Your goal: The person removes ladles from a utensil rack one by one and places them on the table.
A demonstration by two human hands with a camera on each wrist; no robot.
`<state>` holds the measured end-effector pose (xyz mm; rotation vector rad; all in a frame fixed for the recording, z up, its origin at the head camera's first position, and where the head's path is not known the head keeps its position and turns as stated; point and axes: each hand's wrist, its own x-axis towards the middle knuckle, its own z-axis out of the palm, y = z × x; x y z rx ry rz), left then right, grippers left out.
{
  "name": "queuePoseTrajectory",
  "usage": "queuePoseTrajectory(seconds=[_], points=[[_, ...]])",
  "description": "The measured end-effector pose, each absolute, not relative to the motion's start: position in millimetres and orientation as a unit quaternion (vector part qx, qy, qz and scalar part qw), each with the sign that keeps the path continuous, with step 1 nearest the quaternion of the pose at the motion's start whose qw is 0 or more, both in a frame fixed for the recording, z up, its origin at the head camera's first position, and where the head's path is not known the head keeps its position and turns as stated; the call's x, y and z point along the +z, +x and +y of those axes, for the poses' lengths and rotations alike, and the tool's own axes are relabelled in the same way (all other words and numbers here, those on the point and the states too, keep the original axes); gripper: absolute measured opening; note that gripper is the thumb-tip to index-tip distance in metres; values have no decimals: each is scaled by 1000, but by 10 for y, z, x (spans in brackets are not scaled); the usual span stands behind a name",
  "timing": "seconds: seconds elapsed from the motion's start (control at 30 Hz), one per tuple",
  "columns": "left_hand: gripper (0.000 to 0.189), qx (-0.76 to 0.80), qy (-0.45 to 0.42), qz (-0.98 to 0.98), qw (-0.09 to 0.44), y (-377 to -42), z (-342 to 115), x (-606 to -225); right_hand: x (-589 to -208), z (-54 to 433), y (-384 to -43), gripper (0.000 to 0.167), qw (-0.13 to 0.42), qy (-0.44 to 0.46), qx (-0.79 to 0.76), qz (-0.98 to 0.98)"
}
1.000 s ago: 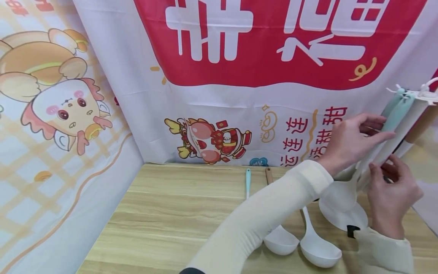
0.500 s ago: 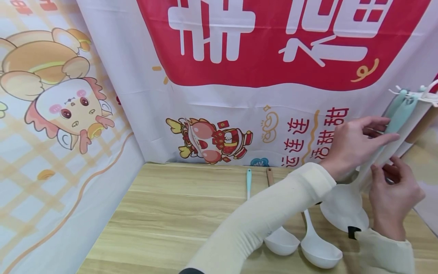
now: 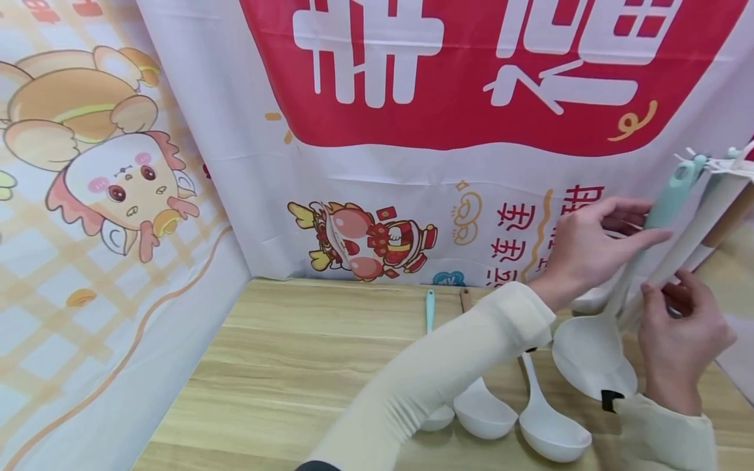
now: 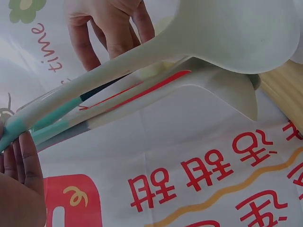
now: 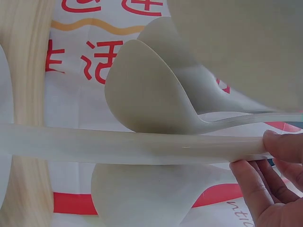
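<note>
My left hand point(image 3: 601, 242) grips the mint-green handle of a pale ladle point(image 3: 589, 343) beside a white hanging rack. In the left wrist view, that ladle's bowl point(image 4: 236, 35) fills the upper right, and the left hand point(image 4: 21, 184) holds its handle end. Lower and to the right, my right hand point(image 3: 686, 337) pinches a pale utensil shaft; in the right wrist view, thumb and fingers of the right hand point(image 5: 274, 182) close on this shaft point(image 5: 142, 147). The shaft's lower end is partly out of view, so its kind is unclear.
Several pale utensils hang from the white rack point(image 3: 733, 169), one with a brown handle point(image 3: 730, 212). On the wooden table point(image 3: 265, 379) lie a mint-handled utensil point(image 3: 430, 306), partly covered by the sleeve, a brown-handled ladle point(image 3: 485, 412) and another ladle point(image 3: 554, 435). A printed cloth point(image 3: 365, 176) hangs behind.
The left hand has drawn the mint-handled ladle leftward, and its handle top now stands apart from the rack hooks. The right hand has barely moved in its pinch.
</note>
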<state>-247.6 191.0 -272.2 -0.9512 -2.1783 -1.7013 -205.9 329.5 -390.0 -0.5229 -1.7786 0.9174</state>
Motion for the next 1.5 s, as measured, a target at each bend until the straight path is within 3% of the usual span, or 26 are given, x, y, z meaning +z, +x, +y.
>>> queuePoseTrajectory(seconds=[0.67, 1.27, 1.5], points=[[36, -633, -296, -692, 183, -2793, 896, -2932, -3930, 3341, -2076, 34, 505, -203, 396, -739], [29, -677, -186, -685, 195, -3031, -126, -3108, -3915, 3304, -2069, 36, 489, -230, 398, -742], [27, -692, -146, -687, 163, -3132, -470, -3223, -3907, 3302, -2068, 36, 480, -237, 399, -744]])
